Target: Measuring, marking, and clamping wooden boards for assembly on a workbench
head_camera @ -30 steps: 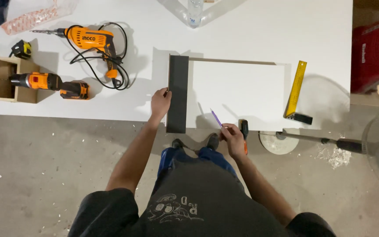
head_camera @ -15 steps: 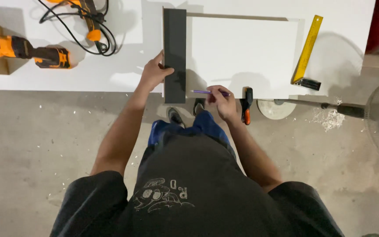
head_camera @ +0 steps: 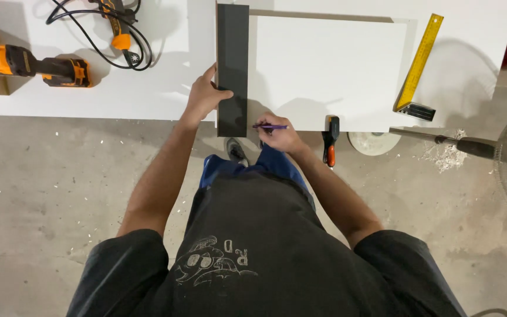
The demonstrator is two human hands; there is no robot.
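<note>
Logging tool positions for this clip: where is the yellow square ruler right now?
In the head view, the yellow square ruler lies slanted on the white table, right of the white board, well beyond the right hand.

no packages, labels, signs or screens in view.
</note>
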